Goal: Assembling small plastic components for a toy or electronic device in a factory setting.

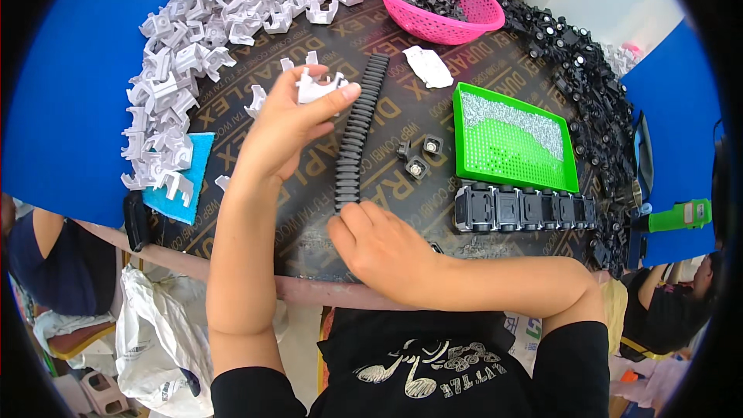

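My left hand [282, 120] is raised over the table, its thumb and fingers closed around a white plastic bracket-like part [316, 87]. Beside it runs a long row of flat black plastic pieces [360, 128], stacked edge to edge. At the near end of this row is my right hand [387, 246], with curled fingers touching the last pieces; whatever is between the fingertips is hidden. Several loose white parts [257, 101] lie around my left hand. To the right of the row sit a few small black assemblies [418, 166] with shiny round centres.
White parts [174, 70] are heaped at the left and back. A pink basket [487, 22] holds black pieces; more black parts [573, 62] line the right edge. A green tray [459, 135] contains small silvery pieces, behind a row of black units [526, 209]. A green-handled electric screwdriver [681, 217] is far right.
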The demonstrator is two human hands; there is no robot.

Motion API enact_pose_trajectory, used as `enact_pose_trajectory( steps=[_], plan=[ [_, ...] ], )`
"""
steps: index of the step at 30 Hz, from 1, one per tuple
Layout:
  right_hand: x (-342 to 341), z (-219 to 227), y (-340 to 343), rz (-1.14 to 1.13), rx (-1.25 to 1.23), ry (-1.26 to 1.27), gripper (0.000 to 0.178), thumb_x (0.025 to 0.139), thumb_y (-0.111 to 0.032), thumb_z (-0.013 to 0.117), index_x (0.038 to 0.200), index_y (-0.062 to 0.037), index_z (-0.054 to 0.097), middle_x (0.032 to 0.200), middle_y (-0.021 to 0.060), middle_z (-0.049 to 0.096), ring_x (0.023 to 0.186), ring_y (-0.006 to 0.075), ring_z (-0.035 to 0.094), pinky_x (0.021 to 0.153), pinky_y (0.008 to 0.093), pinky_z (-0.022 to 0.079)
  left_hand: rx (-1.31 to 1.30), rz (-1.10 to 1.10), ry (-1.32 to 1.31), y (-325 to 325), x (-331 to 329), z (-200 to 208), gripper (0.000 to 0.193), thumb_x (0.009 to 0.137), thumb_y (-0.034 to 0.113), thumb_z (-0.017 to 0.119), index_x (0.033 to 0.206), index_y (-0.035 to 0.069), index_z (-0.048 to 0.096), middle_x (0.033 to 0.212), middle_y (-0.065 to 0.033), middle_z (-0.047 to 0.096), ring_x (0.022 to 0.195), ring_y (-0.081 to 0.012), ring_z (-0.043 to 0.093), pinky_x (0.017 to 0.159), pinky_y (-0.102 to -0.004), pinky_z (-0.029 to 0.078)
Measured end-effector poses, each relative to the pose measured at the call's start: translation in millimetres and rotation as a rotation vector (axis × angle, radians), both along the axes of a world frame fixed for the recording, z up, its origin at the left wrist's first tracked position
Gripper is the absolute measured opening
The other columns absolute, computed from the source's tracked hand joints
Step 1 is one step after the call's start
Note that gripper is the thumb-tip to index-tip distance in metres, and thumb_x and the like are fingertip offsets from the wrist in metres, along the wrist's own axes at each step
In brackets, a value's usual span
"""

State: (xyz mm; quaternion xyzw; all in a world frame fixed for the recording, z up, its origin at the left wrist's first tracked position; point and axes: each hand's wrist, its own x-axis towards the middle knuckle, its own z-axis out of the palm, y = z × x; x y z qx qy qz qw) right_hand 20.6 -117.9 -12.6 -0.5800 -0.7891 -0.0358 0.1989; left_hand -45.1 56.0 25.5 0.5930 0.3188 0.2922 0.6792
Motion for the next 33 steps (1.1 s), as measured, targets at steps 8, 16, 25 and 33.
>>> enact_pose_trajectory(
  steps=[8, 16, 25, 33],
  plan=[
    [15.0, -10.0, -7.6, -0.109, -0.022, 0.011, 0.033, 0.072, -0.006, 0.057, 0.103, 0.0058, 0.056, 0.098, 0.0145, 0.053, 0.090, 0.0266, 0.057, 0.075, 0.0317, 0.051, -0.051, -0.133, -0.016, -9.1, 14.4, -9.0, 0.070, 0.074, 0.023, 0.083, 0.126, 0.000, 0.043, 0.096, -0.0049, 0.061, 0.077, -0.0085, 0.056, 0.063, -0.0201, 0.040],
    [52.2, 36.4, -15.2, -0.177, 0.063, 0.654, 0.018, 0.077, 0.002, 0.066, 0.095, 0.0005, 0.063, 0.088, 0.0122, 0.061, 0.072, 0.0213, 0.064, 0.061, 0.0322, 0.053, 0.246, -0.124, -0.097, -10.9, 11.2, -10.6, 0.071, 0.069, 0.009, 0.084, 0.128, 0.005, 0.045, 0.111, -0.0067, 0.052, 0.093, -0.0120, 0.056, 0.076, -0.0253, 0.048],
    [103.0, 43.6, -28.2, -0.280, 0.134, 1.619, 0.019, 0.082, 0.000, 0.071, 0.098, 0.0014, 0.060, 0.088, 0.0063, 0.065, 0.078, 0.0103, 0.064, 0.068, 0.0217, 0.053, 1.054, -0.071, -0.049, -80.4, 35.0, -12.2, 0.081, 0.055, 0.009, 0.090, 0.127, 0.006, 0.053, 0.112, -0.0086, 0.055, 0.105, -0.0218, 0.053, 0.091, -0.0337, 0.044],
    [105.7, 48.7, -37.0, -0.218, -0.083, 1.721, 0.015, 0.081, 0.002, 0.068, 0.092, 0.0037, 0.058, 0.085, 0.0084, 0.065, 0.078, 0.0123, 0.066, 0.069, 0.0242, 0.056, 1.167, -0.075, -0.025, -95.5, 42.8, -20.1, 0.078, 0.053, 0.003, 0.087, 0.124, 0.005, 0.056, 0.113, -0.0112, 0.056, 0.104, -0.0274, 0.052, 0.088, -0.0363, 0.044]
  ],
)
